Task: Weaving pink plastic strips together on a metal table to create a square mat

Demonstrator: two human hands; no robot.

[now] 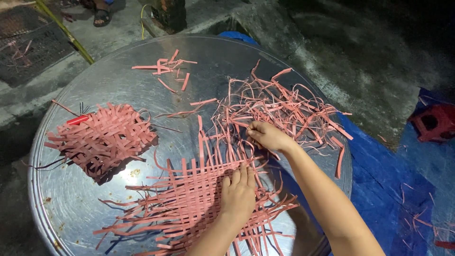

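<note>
Left hand (238,193) flat, pinning woven pink strip mat (189,204) lower centre; right hand (268,136) pinches loose strip (237,125). Keep mat pressed, feed strip straight.

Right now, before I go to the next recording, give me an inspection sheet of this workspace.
Surface: round shiny metal tray, scuffed, with a few small specks.
Job's things: half-woven pink strip mat in front; loose pink strips in a tangled pile behind it.
Clutter: second woven pink mat at left with a small red tube at its edge; a few strip offcuts at the far side.
Grippers: left hand flat on the half-woven mat; right hand pinching strips at the pile's edge.
Cables: yellow cord on the ground beyond the tray.
Surroundings: blue tarp, red plastic stool, concrete ground, another person's sandalled foot.
</note>
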